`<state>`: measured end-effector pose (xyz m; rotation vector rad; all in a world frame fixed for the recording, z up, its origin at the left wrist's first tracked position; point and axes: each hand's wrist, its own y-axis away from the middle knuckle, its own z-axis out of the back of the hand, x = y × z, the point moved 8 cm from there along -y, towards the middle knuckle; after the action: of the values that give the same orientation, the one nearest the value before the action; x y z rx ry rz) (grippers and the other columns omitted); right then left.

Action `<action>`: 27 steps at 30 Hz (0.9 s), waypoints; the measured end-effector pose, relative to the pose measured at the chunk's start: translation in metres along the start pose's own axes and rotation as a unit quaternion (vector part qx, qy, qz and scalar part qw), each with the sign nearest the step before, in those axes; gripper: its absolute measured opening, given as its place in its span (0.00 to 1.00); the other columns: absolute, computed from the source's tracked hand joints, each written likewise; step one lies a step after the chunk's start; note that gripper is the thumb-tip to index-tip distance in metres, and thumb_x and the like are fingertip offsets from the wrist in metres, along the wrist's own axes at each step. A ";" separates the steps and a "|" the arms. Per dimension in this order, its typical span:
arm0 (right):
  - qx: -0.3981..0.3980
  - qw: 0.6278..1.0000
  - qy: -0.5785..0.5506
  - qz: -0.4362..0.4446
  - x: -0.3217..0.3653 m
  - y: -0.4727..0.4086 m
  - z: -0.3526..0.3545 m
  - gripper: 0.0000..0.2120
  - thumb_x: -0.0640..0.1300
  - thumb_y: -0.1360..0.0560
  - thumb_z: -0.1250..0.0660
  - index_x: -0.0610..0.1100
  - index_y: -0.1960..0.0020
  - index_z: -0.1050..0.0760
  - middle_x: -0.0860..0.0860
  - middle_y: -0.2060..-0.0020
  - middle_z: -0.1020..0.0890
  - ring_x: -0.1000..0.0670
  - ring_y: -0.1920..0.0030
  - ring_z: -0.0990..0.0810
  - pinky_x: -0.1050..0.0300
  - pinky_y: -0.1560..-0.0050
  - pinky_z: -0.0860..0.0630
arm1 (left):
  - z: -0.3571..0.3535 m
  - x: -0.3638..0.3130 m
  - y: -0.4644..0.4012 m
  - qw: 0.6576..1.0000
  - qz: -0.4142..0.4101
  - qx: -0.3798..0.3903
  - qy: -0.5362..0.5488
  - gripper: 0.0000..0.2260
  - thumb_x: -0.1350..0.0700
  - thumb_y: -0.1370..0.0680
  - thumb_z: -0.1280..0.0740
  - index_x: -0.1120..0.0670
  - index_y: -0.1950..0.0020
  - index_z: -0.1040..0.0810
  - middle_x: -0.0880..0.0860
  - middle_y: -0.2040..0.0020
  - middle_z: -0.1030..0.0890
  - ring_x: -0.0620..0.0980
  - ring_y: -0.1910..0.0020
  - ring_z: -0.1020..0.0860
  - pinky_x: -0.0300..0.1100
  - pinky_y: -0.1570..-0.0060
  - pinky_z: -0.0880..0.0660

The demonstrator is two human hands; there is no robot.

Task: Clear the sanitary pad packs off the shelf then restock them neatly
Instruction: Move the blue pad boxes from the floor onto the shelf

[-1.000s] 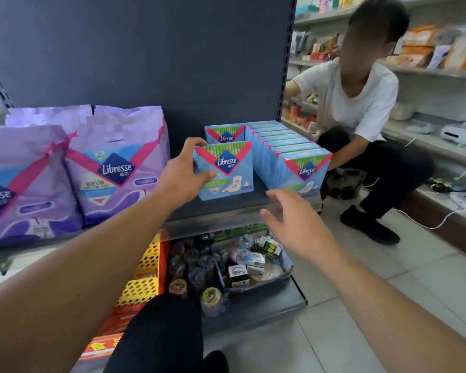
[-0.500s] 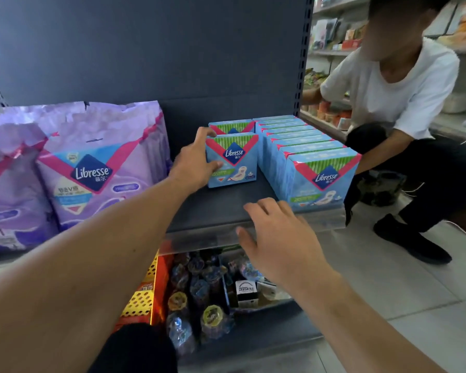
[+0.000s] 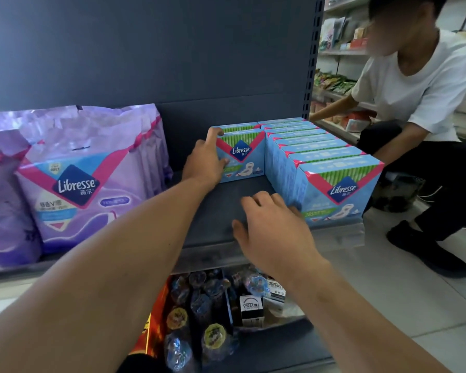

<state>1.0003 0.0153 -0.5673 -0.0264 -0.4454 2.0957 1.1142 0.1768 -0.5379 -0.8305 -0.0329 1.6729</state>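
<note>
Sanitary pad packs in blue boxes stand on the dark shelf [image 3: 215,211]: a full row [image 3: 320,162] runs from the front lip to the back panel at the right end, and a short second row beside it holds only a couple of boxes at the back. Nearest the camera, the right hand [image 3: 272,227] hovers over the bare front of the shelf, fingers loosely spread and holding nothing, close to the front box of the full row. Further in, the left hand [image 3: 205,162] grips the front box [image 3: 240,157] of the short row by its left edge, fingers hooked over the top corner. To seat this box well, it should probably be pushed square against the one behind and flush with the neighbouring row, logo forward. Purple bags [image 3: 73,181] lean at the left. Beyond the shelf end, another person [image 3: 414,103] crouches.
</note>
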 end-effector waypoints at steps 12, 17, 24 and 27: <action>-0.020 1.000 -0.020 0.006 0.001 -0.010 -0.005 0.18 0.56 0.21 0.44 0.47 0.37 0.30 0.50 0.44 0.27 0.47 0.40 0.30 0.50 0.48 0.30 | -0.005 -0.001 -0.020 0.999 0.009 -0.010 -0.031 0.21 0.58 0.22 0.33 0.48 0.32 0.37 0.57 0.39 0.29 0.55 0.46 0.23 0.47 0.58 0.25; -0.020 1.000 -0.018 0.013 0.003 -0.013 -0.007 0.18 0.56 0.20 0.44 0.47 0.37 0.29 0.50 0.44 0.27 0.46 0.40 0.30 0.49 0.48 0.30 | -0.008 -0.003 -0.021 0.999 0.007 -0.020 -0.031 0.21 0.57 0.22 0.33 0.49 0.33 0.37 0.57 0.39 0.29 0.54 0.46 0.23 0.45 0.59 0.25; -0.020 1.000 -0.011 0.014 0.004 -0.012 -0.010 0.18 0.56 0.20 0.44 0.46 0.37 0.29 0.49 0.43 0.27 0.46 0.40 0.30 0.48 0.46 0.29 | -0.008 -0.002 -0.012 1.000 0.013 -0.004 -0.003 0.26 0.57 0.24 0.31 0.47 0.30 0.39 0.57 0.39 0.32 0.52 0.52 0.25 0.45 0.60 0.29; -0.020 1.000 0.003 0.018 0.007 -0.010 -0.003 0.19 0.56 0.20 0.45 0.46 0.36 0.30 0.49 0.42 0.27 0.46 0.39 0.31 0.48 0.46 0.30 | -0.001 -0.007 0.001 1.000 0.007 0.003 0.019 0.30 0.57 0.27 0.28 0.49 0.30 0.40 0.57 0.37 0.34 0.52 0.52 0.25 0.45 0.58 0.27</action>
<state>1.0054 0.0269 -0.5658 -0.0649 -0.4873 2.1221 1.1138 0.1701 -0.5354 -0.8592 0.0040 1.6684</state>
